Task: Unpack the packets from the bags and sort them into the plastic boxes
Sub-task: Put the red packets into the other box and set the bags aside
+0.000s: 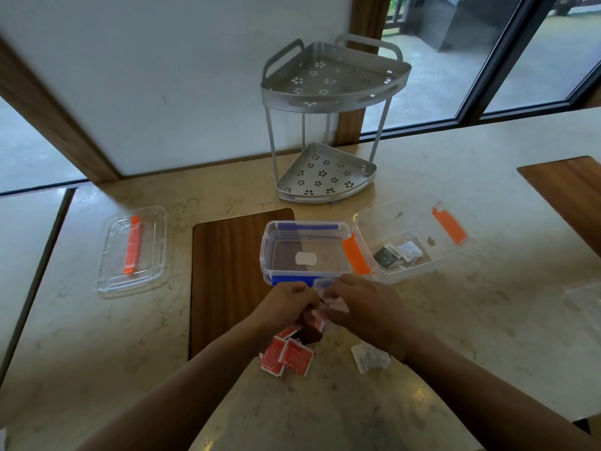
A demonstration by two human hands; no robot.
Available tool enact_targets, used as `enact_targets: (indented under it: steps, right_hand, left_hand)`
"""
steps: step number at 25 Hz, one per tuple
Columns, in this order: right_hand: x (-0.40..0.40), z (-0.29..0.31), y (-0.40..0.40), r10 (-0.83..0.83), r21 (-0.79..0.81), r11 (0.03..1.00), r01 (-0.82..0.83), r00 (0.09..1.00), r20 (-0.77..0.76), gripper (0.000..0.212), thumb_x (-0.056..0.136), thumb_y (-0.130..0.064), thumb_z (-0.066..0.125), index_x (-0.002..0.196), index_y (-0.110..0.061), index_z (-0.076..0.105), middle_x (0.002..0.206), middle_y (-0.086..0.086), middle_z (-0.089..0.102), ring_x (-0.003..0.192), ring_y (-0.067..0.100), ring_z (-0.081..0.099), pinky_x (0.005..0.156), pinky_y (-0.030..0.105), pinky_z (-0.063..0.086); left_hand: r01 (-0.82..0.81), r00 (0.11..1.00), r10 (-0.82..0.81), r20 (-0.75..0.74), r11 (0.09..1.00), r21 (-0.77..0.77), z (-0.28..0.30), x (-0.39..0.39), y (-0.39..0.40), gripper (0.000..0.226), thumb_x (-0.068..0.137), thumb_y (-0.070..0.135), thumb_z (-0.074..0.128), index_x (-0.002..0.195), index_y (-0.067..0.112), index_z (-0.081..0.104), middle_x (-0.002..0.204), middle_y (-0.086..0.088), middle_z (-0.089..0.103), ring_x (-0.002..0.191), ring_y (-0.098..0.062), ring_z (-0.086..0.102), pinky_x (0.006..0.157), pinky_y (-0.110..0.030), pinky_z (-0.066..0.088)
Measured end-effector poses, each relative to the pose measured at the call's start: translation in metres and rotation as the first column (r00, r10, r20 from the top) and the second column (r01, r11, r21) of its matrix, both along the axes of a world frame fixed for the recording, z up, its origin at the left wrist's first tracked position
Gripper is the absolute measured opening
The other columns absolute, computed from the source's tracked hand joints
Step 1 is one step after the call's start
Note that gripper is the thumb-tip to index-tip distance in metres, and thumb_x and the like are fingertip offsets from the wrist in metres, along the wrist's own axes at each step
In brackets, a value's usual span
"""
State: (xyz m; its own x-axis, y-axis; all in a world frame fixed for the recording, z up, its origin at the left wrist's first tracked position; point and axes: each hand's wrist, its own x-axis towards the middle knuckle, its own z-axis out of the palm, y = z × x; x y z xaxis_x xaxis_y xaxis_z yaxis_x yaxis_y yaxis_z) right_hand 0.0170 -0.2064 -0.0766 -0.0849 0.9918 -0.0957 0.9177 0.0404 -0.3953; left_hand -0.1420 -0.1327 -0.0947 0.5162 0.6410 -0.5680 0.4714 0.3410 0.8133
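My left hand [286, 302] and my right hand [364, 304] meet just in front of the blue-latched box [270, 252], both pinching the top of a clear bag [322, 312]. Red packets [286, 354] spill from the bag's lower end onto the counter. The blue-latched box has its lid on, with a white oval label. To its right stands an open orange-latched box [419, 271] holding black and white packets [395, 253]. A white packet [369, 356] lies on the counter under my right wrist.
A clear lid with an orange latch [133, 249] lies at the left. A grey two-tier corner rack [325, 170] stands behind the boxes. A wooden inlay [224, 271] sits under the blue box. A clear empty bag [585, 297] lies at the far right.
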Motion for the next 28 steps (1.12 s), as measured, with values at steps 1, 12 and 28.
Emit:
enact_targets:
  steps: [1, 12, 28]
  right_hand:
    - [0.0, 0.001, 0.007, 0.012, 0.028, 1.0, -0.013, 0.999, 0.034, 0.029, 0.094, -0.048, 0.047, 0.11, -0.029, 0.062, 0.107, -0.008, 0.064, 0.085, 0.007, 0.059, 0.072, 0.02, 0.046]
    - [0.007, 0.019, 0.077, -0.047, 0.122, 0.991, 0.06, 0.993, -0.104, 0.017, 0.091, -0.038, 0.058, 0.102, -0.033, 0.07, 0.092, -0.012, 0.073, 0.073, -0.002, 0.06, 0.072, 0.019, 0.05]
    - [0.012, -0.012, 0.131, -0.214, 0.076, 0.973, 0.217, 0.976, -0.044, 0.017, 0.094, -0.036, 0.052, 0.093, -0.023, 0.063, 0.085, -0.004, 0.066, 0.073, 0.009, 0.059, 0.064, 0.022, 0.045]
  left_hand:
    - [-0.036, 0.999, 0.036, 0.025, 0.999, -0.006, 0.004, 0.001, 0.003, 0.021, 0.096, 0.022, 0.052, 0.086, 0.008, 0.065, 0.078, -0.009, 0.066, 0.073, -0.02, 0.061, 0.073, -0.033, 0.05]
    - [-0.477, 0.838, 0.545, -0.009, 0.726, -0.496, -0.037, -0.007, 0.027, 0.034, 0.092, 0.021, 0.058, 0.121, 0.003, 0.058, 0.101, -0.014, 0.065, 0.085, -0.025, 0.061, 0.069, -0.037, 0.051]
    - [-0.665, 0.686, 0.725, 0.063, 0.66, -0.35, -0.042, -0.03, 0.074, 0.026, 0.087, 0.026, 0.068, 0.109, 0.012, 0.065, 0.11, -0.014, 0.069, 0.093, -0.02, 0.064, 0.068, -0.033, 0.05]
